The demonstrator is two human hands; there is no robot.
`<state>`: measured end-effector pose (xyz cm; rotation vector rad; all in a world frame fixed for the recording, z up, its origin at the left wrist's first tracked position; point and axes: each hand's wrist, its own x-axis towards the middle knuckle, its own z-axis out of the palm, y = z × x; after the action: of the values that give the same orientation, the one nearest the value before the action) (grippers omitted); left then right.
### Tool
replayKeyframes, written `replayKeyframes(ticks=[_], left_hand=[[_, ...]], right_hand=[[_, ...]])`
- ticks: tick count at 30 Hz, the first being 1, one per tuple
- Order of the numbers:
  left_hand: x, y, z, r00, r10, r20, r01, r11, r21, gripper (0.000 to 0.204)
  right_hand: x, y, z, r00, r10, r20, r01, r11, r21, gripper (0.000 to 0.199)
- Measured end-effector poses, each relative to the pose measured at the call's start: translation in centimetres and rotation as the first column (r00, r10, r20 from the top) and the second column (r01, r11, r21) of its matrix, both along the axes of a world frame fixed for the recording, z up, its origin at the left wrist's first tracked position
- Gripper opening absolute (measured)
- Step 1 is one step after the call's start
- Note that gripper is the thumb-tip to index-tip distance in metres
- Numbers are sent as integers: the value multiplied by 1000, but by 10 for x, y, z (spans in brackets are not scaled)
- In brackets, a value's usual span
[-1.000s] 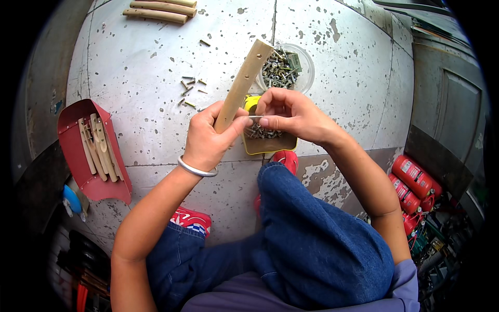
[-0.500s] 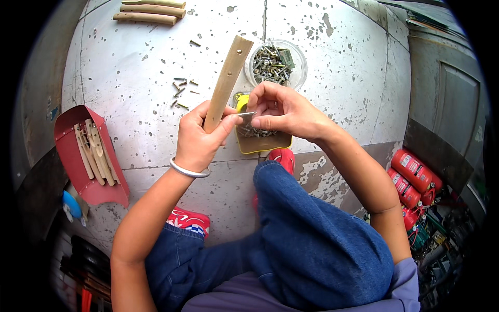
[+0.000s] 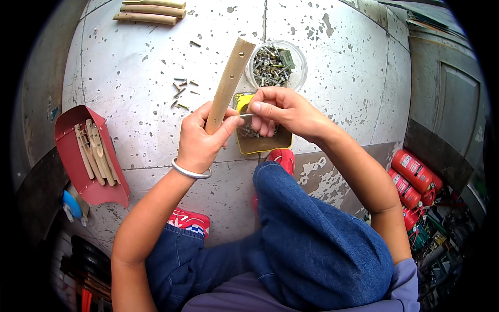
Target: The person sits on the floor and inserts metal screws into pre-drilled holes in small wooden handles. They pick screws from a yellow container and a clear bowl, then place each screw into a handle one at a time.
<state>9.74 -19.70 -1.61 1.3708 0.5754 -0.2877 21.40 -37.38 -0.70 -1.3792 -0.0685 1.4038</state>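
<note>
My left hand [image 3: 201, 131] is wrapped round the lower end of a pale wooden handle [image 3: 232, 75], which tilts up and away with small holes along it. Between its thumb and forefinger sticks out a thin metal screw [image 3: 246, 115]. The fingers of my right hand [image 3: 286, 112] are closed in a pinch at the free end of that screw. Below my right hand lies a yellow-rimmed tub [image 3: 278, 144] with small metal parts inside, partly hidden by the hand. Just beyond stands a clear round bowl [image 3: 303, 70] full of screws and bolts.
Several loose screws [image 3: 179, 92] lie on the worn pale floor [image 3: 140, 130]. More wooden handles [image 3: 150, 9] lie at the far left. A red scoop-shaped container [image 3: 106, 195] holds several wooden pieces at the left. Red fire extinguishers [image 3: 413, 169] lie at the right.
My right hand's fingers have closed from a loose, open curl into a pinch on the screw's end. The left hand and wooden handle have hardly moved.
</note>
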Motion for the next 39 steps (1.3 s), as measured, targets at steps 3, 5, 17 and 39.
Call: replayKeyframes(ticks=[3, 5, 17, 39], left_hand=[[0, -1, 0, 1000, 3, -3, -3, 1000, -6, 14], [0, 0, 1, 1000, -14, -4, 14, 1000, 4, 14], [-1, 2, 2, 998, -54, -9, 54, 999, 4, 15], [0, 2, 5, 1000, 5, 9, -5, 1000, 15, 14]], right_hand=[[-2, -2, -1, 996, 10, 85, -11, 1000, 8, 12], [-2, -2, -2, 997, 19, 77, -19, 1000, -2, 13], [-5, -1, -7, 992, 0, 128, -5, 999, 42, 14], [4, -2, 5, 982, 21, -189, -22, 1000, -3, 22]])
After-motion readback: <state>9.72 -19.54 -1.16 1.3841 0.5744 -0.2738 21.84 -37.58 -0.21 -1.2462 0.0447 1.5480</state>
